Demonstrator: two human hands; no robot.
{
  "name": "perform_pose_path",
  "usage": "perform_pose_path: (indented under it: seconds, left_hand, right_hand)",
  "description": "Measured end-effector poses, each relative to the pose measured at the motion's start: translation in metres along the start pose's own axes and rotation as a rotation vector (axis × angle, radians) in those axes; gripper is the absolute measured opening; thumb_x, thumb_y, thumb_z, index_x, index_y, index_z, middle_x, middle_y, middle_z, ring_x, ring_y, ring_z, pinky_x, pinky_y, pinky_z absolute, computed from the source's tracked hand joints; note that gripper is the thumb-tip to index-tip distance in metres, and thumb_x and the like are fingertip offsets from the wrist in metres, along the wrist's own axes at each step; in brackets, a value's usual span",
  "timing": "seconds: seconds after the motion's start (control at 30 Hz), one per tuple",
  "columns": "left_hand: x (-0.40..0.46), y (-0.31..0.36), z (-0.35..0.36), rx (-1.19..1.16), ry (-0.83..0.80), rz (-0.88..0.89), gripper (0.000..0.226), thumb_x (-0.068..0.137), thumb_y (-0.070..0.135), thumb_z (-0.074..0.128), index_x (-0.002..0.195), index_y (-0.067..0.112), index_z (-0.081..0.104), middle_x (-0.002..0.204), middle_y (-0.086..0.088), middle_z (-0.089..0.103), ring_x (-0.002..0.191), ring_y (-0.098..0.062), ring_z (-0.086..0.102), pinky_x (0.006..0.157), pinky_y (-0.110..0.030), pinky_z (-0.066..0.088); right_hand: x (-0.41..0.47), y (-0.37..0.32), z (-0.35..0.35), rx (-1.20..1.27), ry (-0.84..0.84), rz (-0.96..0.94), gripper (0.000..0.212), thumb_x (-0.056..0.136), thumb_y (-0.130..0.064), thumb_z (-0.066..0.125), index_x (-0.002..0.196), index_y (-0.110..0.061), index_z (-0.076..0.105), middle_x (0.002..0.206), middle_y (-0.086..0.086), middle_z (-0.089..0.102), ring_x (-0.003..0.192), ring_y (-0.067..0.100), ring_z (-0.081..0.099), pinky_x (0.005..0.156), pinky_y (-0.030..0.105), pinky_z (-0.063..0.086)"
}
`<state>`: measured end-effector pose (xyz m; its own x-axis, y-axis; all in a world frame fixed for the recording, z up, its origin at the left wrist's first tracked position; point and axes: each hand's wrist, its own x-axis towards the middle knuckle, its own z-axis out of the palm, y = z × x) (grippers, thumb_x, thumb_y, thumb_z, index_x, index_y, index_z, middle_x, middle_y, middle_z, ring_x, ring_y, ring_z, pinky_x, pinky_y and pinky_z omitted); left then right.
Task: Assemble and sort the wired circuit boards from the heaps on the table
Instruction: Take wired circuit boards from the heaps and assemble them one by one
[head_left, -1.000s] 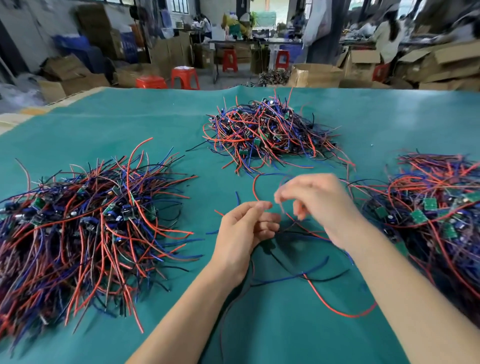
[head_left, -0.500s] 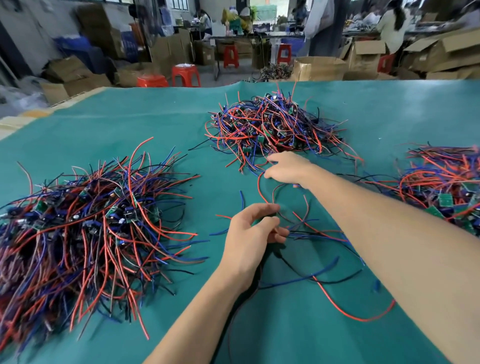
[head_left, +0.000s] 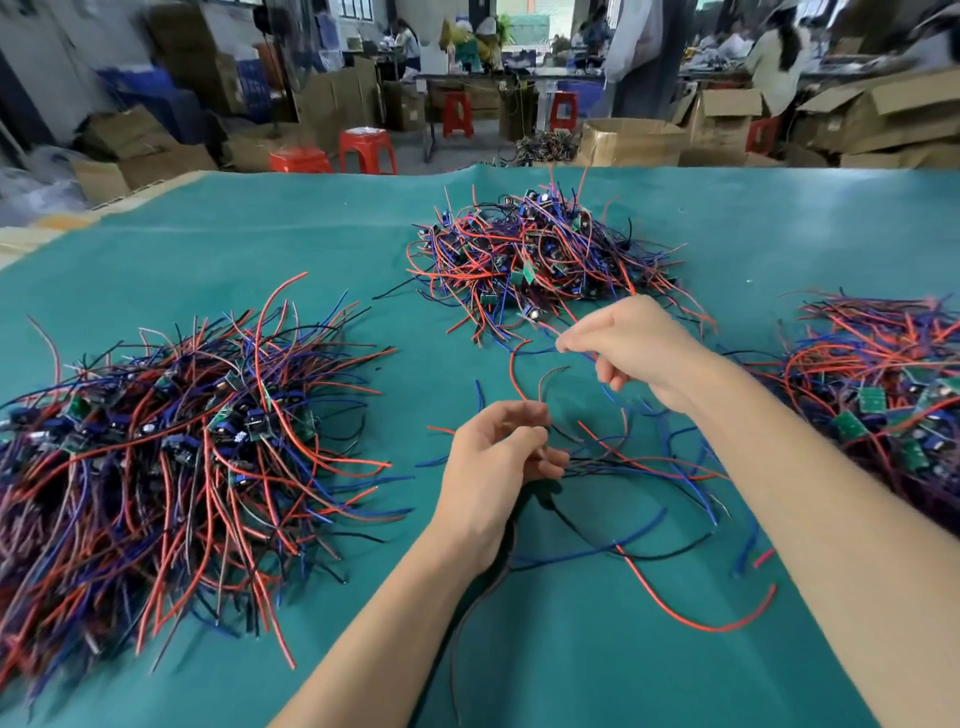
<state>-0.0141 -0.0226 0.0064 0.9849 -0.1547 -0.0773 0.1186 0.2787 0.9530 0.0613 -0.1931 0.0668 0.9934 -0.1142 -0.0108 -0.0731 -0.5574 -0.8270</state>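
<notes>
**Wire pulled from the centre heap, held across to the waiting left hand**

The right hand (head_left: 636, 353) hung just below the middle heap (head_left: 535, 254) at upper centre of the frame, thumb and forefinger pinching a thin wire at its leftmost tip; which board that wire belonged to could not be told. Lower and to the left, the left hand (head_left: 501, 457) held a small bundle of wires (head_left: 623, 462) in its curled fingers, their long axis running out to the right across the frame's centre and under the right forearm. The right hand's catch lay up and to the right of the left grip, near it but apart, so joining them likely meant bringing the right hand down and leftward.

Two more heaps of wired boards lay on the green cloth (head_left: 311, 228): a large one (head_left: 171, 447) at the left, another (head_left: 883, 400) at the right edge. Beyond the table's far edge, in the upper frame, stood cardboard boxes (head_left: 634, 140) and red stools (head_left: 366, 150).
</notes>
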Motion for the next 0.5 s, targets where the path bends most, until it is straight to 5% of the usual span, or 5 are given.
perform_pose_path:
  seconds: [0.13,0.23,0.37,0.5]
  left_hand:
    - [0.0,0.004,0.002,-0.078,-0.001,-0.019,0.019,0.101,0.003,0.047,0.112,-0.004,0.06,0.103,-0.014,0.068,0.058,-0.017,0.064,0.057,-0.022,0.054]
    - [0.0,0.007,0.001,-0.14,-0.021,-0.055,0.028,0.105,0.024,0.045,0.107,0.001,0.061,0.09,-0.01,0.073,0.059,-0.018,0.064,0.056,-0.022,0.054]
    - [0.0,0.006,0.0,-0.128,-0.005,-0.065,0.026,0.104,0.025,0.046,0.102,0.004,0.063,0.074,-0.011,0.065,0.061,-0.019,0.059,0.06,-0.026,0.05]
    - [0.0,0.004,-0.003,-0.092,-0.057,-0.049,0.03,0.101,0.018,0.052,0.078,0.013,0.07,0.074,-0.012,0.06,0.069,-0.025,0.055,0.066,-0.031,0.045]
  right_hand:
    - [-0.063,-0.001,-0.001,0.087,-0.042,-0.118,0.01,0.089,-0.022,0.072,0.085,-0.018,0.081,0.042,-0.007,0.052,0.037,0.003,0.046,0.039,0.018,0.037]
    - [-0.105,0.007,0.015,-0.2,0.011,-0.325,0.014,0.087,-0.02,0.07,0.078,-0.022,0.08,0.045,-0.015,0.053,0.043,0.0,0.048,0.048,0.009,0.033]
    - [-0.123,0.012,0.038,-0.403,0.165,-0.519,0.016,0.084,-0.021,0.064,0.072,-0.018,0.075,0.075,-0.006,0.071,0.071,0.02,0.066,0.069,0.036,0.053]
    - [-0.124,0.012,0.045,-0.175,0.197,-0.515,0.015,0.076,-0.023,0.063,0.063,-0.019,0.068,0.054,-0.013,0.056,0.048,0.007,0.049,0.054,0.025,0.043]
